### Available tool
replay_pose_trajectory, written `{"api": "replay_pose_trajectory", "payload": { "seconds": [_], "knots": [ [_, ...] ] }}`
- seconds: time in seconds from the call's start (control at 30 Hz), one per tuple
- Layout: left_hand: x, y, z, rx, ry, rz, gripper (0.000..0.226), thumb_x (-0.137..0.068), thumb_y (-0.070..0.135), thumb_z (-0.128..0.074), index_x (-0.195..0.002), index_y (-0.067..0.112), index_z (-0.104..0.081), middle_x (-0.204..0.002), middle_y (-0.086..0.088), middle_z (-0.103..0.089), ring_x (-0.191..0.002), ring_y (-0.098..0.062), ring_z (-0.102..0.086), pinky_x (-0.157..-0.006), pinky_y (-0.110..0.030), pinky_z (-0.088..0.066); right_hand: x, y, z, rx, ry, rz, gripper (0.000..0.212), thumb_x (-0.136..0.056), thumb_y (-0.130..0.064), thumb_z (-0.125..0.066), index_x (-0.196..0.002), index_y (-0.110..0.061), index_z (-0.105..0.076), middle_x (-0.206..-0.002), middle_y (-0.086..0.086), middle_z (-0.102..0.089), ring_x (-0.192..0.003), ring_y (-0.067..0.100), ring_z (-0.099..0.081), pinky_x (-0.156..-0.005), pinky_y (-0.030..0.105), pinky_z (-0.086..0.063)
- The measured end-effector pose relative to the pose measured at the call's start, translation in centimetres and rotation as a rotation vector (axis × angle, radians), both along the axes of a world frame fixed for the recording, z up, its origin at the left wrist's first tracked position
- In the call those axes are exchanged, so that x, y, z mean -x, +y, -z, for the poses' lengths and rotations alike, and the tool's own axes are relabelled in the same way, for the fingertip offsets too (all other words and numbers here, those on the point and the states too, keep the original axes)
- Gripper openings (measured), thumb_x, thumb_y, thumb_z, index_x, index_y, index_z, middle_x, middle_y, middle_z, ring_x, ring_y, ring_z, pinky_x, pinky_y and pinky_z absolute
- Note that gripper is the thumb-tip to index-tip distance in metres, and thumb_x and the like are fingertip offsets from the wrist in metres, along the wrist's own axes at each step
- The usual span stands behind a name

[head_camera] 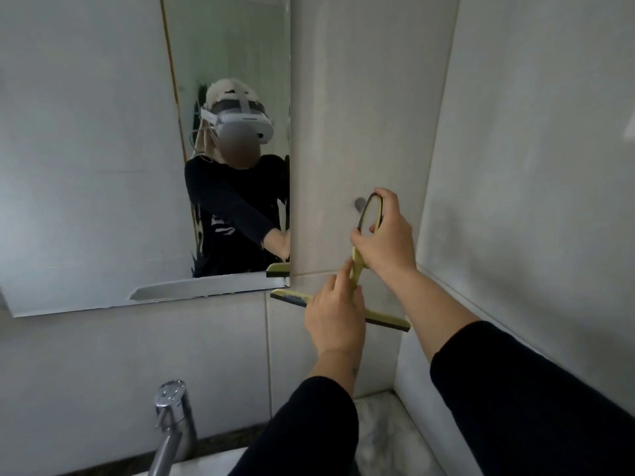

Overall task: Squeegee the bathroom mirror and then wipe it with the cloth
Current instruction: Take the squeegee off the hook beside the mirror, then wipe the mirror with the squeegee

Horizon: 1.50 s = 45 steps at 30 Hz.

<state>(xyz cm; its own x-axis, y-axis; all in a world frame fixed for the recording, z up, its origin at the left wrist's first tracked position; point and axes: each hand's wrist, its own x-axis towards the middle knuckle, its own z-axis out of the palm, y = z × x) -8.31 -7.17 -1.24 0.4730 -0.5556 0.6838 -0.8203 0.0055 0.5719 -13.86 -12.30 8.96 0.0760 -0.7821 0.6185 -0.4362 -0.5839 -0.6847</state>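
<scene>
Both hands were on the squeegee (357,269), a yellow-green tool with a looped handle and a dark rubber blade. It was held up against the pale tiled wall (360,115) just right of the mirror (226,63), not on the glass. The right hand (386,240) was closed around the loop of the handle, thumb on the near side and fingers curled through the opening, with the top of the loop just beside a small round wall hook (359,203). The left hand (335,319) was lower, fingers wrapped loosely round the stem where it joined the blade bar, index finger pointing up along the stem.

The blade bar ran slantwise, its left end close to the mirror's lower right corner and its right end lower, toward the inner corner where the wall met a second wall (532,166) on the right. That corner left little room to the right of the tool; the open space lay to the left, over the mirror face.

The mirror's right edge stood upright along the tile, and its bottom edge slanted down to the left. In the glass the left tip of the blade showed again, beside a person in a dark top wearing a white headset. Below, near the bottom edge of the view, a chrome tap (173,417) rose at the left, and a marbled ledge (381,438) sat beneath the forearms in dark sleeves.
</scene>
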Motion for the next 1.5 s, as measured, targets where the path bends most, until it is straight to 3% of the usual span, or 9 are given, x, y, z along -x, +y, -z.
{"api": "replay_pose_trajectory", "payload": {
  "seconds": [0.1,0.2,0.27,0.47,0.7,0.8,0.97,1.2,1.5],
  "knots": [
    [-1.3,2.8,-0.7,0.035,-0.118,-0.044,0.05,-0.079,0.018,-0.072,-0.126,0.027,-0.058,-0.085,0.001,-0.068,-0.054,-0.022,-0.06,-0.041,-0.03,-0.045,0.2,2.4,-0.6,0.059,0.178,0.039,0.07,-0.084,-0.029,-0.067,-0.142,-0.024,-0.028,-0.128,0.007,-0.047,-0.112,0.024,-0.055,-0.083,0.034,-0.049],
    [-3.5,5.6,-1.8,0.012,-0.264,-0.074,0.05,-0.08,0.018,-0.07,-0.127,0.028,-0.057,-0.082,0.003,-0.065,-0.054,-0.023,-0.058,-0.041,-0.028,-0.039,0.5,4.6,-1.1,0.347,0.565,0.116,0.062,-0.092,-0.035,-0.054,-0.147,-0.028,-0.026,-0.152,0.008,-0.025,-0.138,0.028,-0.029,-0.111,0.047,-0.03],
    [-5.3,7.6,-2.9,-0.02,-0.34,-0.096,0.047,-0.084,0.02,-0.066,-0.128,0.03,-0.056,-0.083,0.002,-0.064,-0.058,-0.025,-0.059,-0.044,-0.029,-0.039,0.5,5.7,-1.6,0.573,0.746,0.055,0.049,-0.094,-0.031,-0.05,-0.142,-0.03,-0.04,-0.15,0.003,-0.037,-0.143,0.025,-0.024,-0.115,0.057,-0.007],
    [-12.2,14.0,-7.2,-0.038,-0.419,-0.11,0.038,-0.092,0.028,-0.057,-0.129,0.035,-0.055,-0.091,0.006,-0.064,-0.068,-0.021,-0.061,-0.048,-0.029,-0.042,-2.9,10.1,-4.0,0.895,0.872,-0.103,0.034,-0.076,-0.032,-0.075,-0.11,-0.027,-0.069,-0.117,0.0,-0.067,-0.124,0.026,-0.054,-0.108,0.065,-0.012],
    [-21.2,21.2,-13.0,0.076,-0.511,-0.147,0.023,-0.086,0.026,-0.068,-0.109,0.026,-0.071,-0.087,0.006,-0.07,-0.065,-0.02,-0.064,-0.049,-0.027,-0.045,-12.0,15.9,-9.6,1.025,0.81,-0.306,0.029,-0.071,-0.01,-0.081,-0.099,-0.014,-0.072,-0.089,0.004,-0.068,-0.084,0.027,-0.063,-0.088,0.045,-0.049],
    [-25.2,23.5,-16.3,0.095,-0.56,-0.144,0.024,-0.089,0.028,-0.064,-0.113,0.025,-0.07,-0.1,0.005,-0.071,-0.08,-0.019,-0.066,-0.06,-0.029,-0.05,-15.8,17.6,-11.8,1.019,0.759,-0.233,0.046,-0.07,-0.004,-0.079,-0.109,-0.027,-0.072,-0.086,0.007,-0.064,-0.079,0.028,-0.058,-0.075,0.041,-0.05],
    [-31.1,26.5,-21.3,0.266,-0.533,-0.207,0.029,-0.091,0.03,-0.061,-0.119,0.024,-0.063,-0.121,0.009,-0.062,-0.102,-0.012,-0.061,-0.073,-0.03,-0.054,-19.5,18.7,-16.8,0.887,0.629,-0.043,0.042,-0.086,-0.018,-0.059,-0.118,-0.044,-0.063,-0.098,0.002,-0.051,-0.097,0.027,-0.046,-0.089,0.041,-0.033],
    [-36.9,24.9,-24.2,0.005,-0.315,-0.229,0.069,-0.091,0.039,-0.056,-0.148,0.025,-0.02,-0.154,0.003,-0.023,-0.139,-0.015,-0.029,-0.105,-0.033,-0.037,-21.6,18.6,-25.1,0.811,0.585,0.102,0.032,-0.094,-0.047,-0.042,-0.123,-0.058,-0.05,-0.099,0.004,-0.048,-0.104,0.027,-0.041,-0.09,0.04,-0.024],
    [-38.7,21.0,-24.8,-0.102,-0.252,-0.298,0.119,-0.077,0.055,-0.068,-0.147,0.018,0.022,-0.158,-0.001,0.021,-0.147,-0.018,0.011,-0.116,-0.042,-0.027,-28.7,17.9,-32.3,0.967,0.511,0.175,0.04,-0.101,-0.035,-0.034,-0.131,-0.061,-0.036,-0.11,-0.001,-0.052,-0.101,0.028,-0.043,-0.086,0.043,-0.029]
  ]
}}
